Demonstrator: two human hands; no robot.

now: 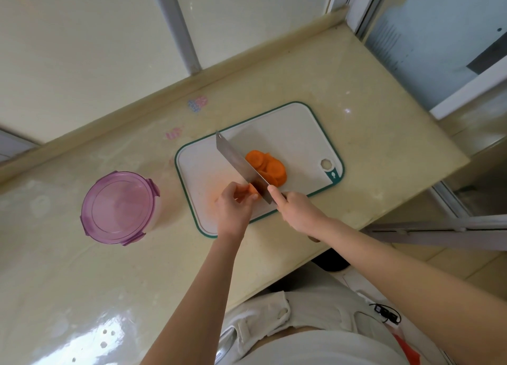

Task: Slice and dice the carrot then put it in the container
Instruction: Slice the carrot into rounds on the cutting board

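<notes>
- Where the glossy beige countertop (356,104) meets the pale wall (82,49), a cutting board (296,134) lies by the front edge.
- The left hand (233,205) pinches the carrot stub (253,189) near the board's front edge; carrot slices (270,168) are heaped mid-board.
- The right hand (297,211) grips the cleaver (238,164).
- The lidded container (120,207) stands left of the board.

Left hand (233,204) pinching carrot stub (253,189), right hand (297,209) gripping cleaver (241,166) (slices (270,168) beside)
</notes>
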